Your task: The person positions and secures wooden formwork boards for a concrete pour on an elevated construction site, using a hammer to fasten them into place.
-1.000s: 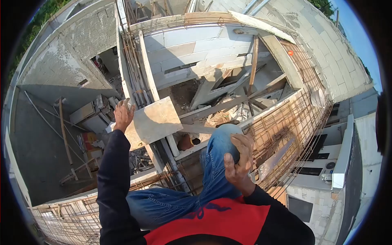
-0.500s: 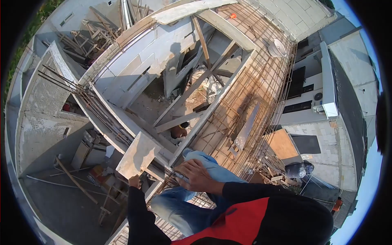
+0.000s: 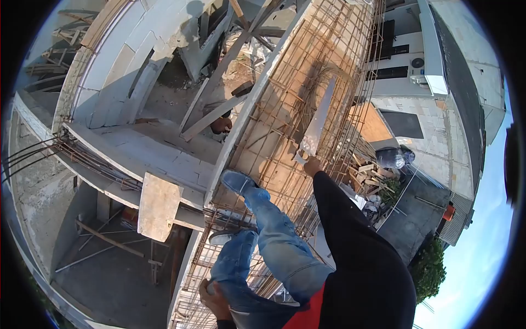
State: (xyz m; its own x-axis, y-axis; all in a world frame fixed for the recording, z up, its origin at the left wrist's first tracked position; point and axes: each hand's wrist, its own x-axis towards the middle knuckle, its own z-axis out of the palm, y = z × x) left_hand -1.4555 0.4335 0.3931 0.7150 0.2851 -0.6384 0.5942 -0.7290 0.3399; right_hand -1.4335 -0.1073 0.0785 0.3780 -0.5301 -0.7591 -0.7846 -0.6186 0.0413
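Observation:
My right hand [image 3: 313, 166] is at the handle end of a handsaw [image 3: 319, 123], its fingers closed around the grip. The saw's long, shiny blade points away from me over the rebar mesh [image 3: 285, 104]. My left hand [image 3: 215, 300] is low beside my bent leg [image 3: 233, 268], against the jeans. Its fingers look apart with nothing visible in them, though part of the hand is hidden. A pale wooden board [image 3: 159, 207] lies across the wall edge ahead of the left hand.
I sit on rebar over plywood formwork along a high wall. Deep open rooms drop away to the left, with wooden props [image 3: 219, 77] and a person's head [image 3: 221, 126] below. Bundled rebar [image 3: 98, 164] runs along the left wall. Scrap wood [image 3: 364, 175] lies below right.
My right hand has moved from above my knee out to the saw handle. My left hand has left the board's edge and come back beside my leg. The view has shifted.

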